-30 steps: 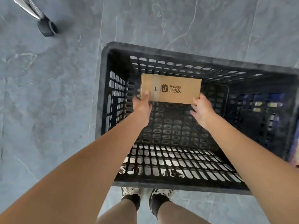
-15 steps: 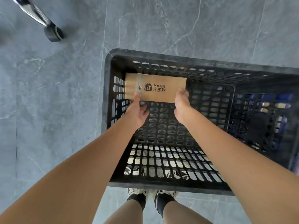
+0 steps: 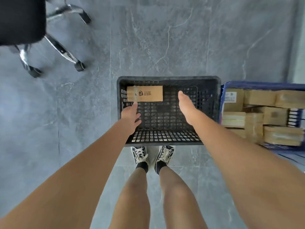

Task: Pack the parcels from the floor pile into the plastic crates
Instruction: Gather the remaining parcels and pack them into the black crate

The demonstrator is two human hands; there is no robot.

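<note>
first box parked in the black crate point(image 3: 168, 79)
parcel point(image 3: 144, 96) sits tight in the far-left corner, probably saving room; left hand point(image 3: 131, 114) and right hand point(image 3: 186, 105) both loose, holding nothing

head-worn view, steeply downward, over black crate point(image 3: 168, 79)

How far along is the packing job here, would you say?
Done: the blue crate on the right looks full of parcels. In hand: nothing; one cardboard box lies in the far left corner of the black crate, and the left hand and right hand are open above it, holding nothing. Left: most of the black crate is unfilled. The floor pile is out of view, so what remains there I cannot tell.
</note>
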